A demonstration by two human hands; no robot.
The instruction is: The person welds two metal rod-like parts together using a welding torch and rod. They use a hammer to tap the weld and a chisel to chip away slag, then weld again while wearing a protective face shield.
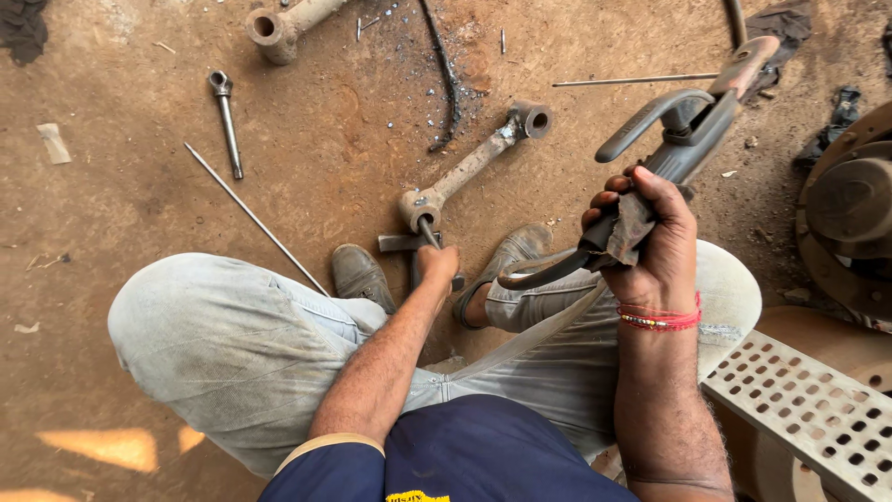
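Electrode holder [683, 139] in right hand [650, 237]

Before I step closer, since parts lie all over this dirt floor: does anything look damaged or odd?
Yes. The bar near the top is bent and blackened, with pale flecks scattered beside it. The right hand grips the electrode holder through a rag, the left hand steadying a rusty link.

Two eyed metal arms [469, 167] [283, 23], two thin rods [251, 216] [636, 81].

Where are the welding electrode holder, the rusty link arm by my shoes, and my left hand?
welding electrode holder [692, 130], head view, on its dark body.
rusty link arm [469, 165], head view, mid-shaft.
left hand [437, 263], head view, back of the hand.
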